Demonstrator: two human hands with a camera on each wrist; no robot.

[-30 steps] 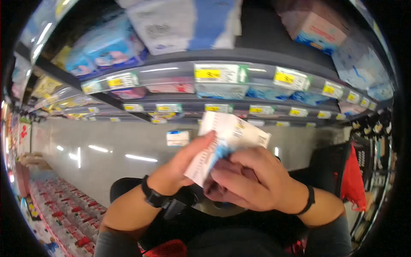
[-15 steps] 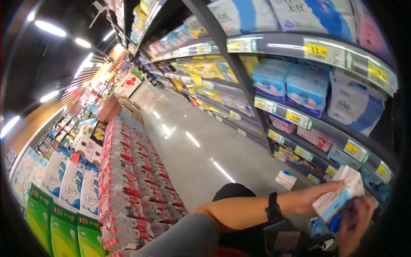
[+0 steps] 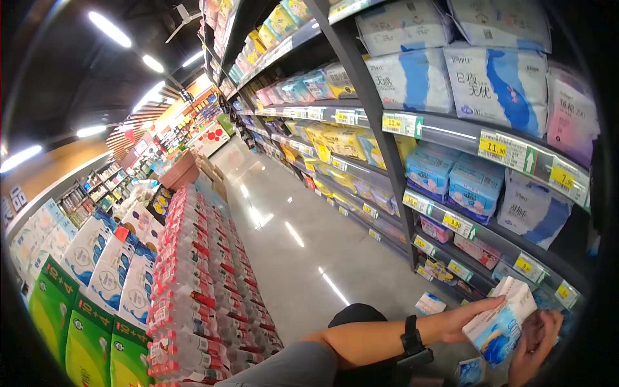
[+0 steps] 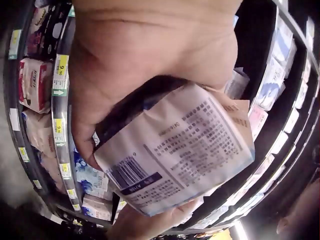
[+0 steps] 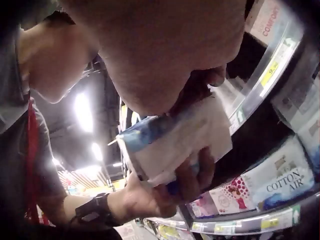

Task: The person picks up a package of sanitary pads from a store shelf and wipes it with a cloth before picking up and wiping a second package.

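A white packet with a blue printed front (image 3: pixel 496 332) is held between both hands at the lower right of the head view. My left hand (image 3: pixel 461 320) grips its left side. My right hand (image 3: pixel 540 342) holds the opposite side, with bent fingers against it. In the left wrist view, the packet's white panel (image 4: pixel 172 150) shows a barcode and small print. From the right wrist, the packet (image 5: pixel 180 137) appears tilted, left-hand fingers (image 5: pixel 197 172) curled over its lower edge. The right fingertips are partly hidden there.
Shelves with price labels (image 3: pixel 451 135) run along the right, filled with soft packs (image 3: pixel 496 90). A small white-and-blue pack (image 3: pixel 430 303) lies on the floor, and a blue one (image 3: pixel 471 371) lies below the hands. Stacked bottles (image 3: pixel 193 290) and green cartons (image 3: pixel 84 335) line the left.
The head view has swung left from the shelf to the aisle, then tipped slightly upward, so hands and packet now appear at the lower right. Both hands stay on the packet.
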